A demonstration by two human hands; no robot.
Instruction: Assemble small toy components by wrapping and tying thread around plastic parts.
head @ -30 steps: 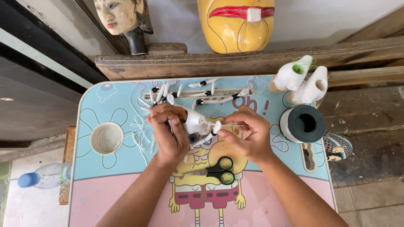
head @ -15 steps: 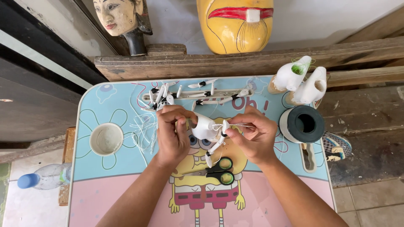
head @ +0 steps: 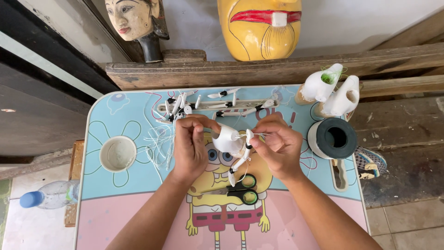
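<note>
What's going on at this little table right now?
A person sits over a small cartoon-printed table, working with both hands. The left hand holds a white puppet body piece, while the right hand pinches thin white thread at a jointed white arm piece hanging from it. Black-handled scissors lie just below the hands. More white limb pieces, a white cup and a tape roll lie around.

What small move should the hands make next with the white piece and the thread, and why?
Probably the right hand should pull the thread taut. The left hand pinches the white body piece, the thread runs from it to the right fingers, and a jointed white limb hangs loose below.
</note>
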